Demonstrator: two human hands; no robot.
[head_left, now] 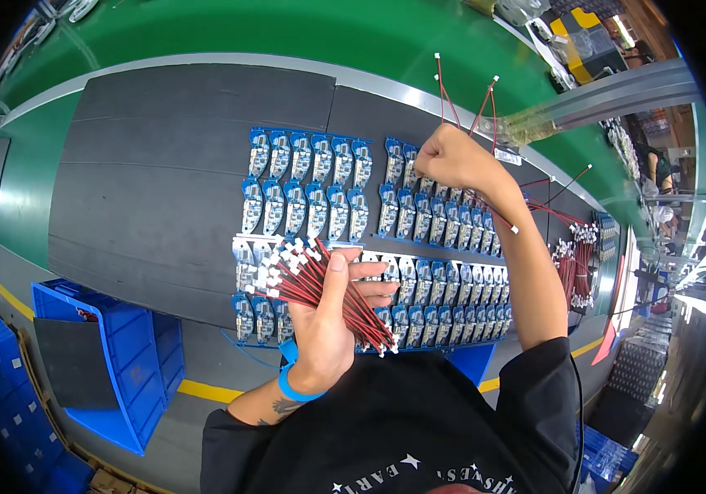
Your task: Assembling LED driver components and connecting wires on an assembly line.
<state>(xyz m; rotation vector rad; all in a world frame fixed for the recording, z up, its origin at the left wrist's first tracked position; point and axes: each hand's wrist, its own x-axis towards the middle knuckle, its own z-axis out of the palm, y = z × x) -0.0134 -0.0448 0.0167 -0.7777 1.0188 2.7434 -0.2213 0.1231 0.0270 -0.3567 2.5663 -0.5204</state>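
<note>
My left hand (326,342), with a blue wrist strap (294,383), grips a thick bundle of red-and-black wire cables (359,311) with white plug ends, its thumb lying across them. Farther off to the right, my right hand (454,160) is closed in a fist over the far rows of boards. A few cables (445,97) stick out beyond it, and another plug end shows below the wrist; the fingers hide where they are gripped. Blue circuit boards (295,206) lie in rows under and around both hands, some covered by the left hand and its bundle.
The boards rest on a dark mat (147,181) over a green bench. More cable bundles (577,267) lie at the right end. A metal post (600,103) rises at the far right. Blue crates (110,362) stand by the near left edge.
</note>
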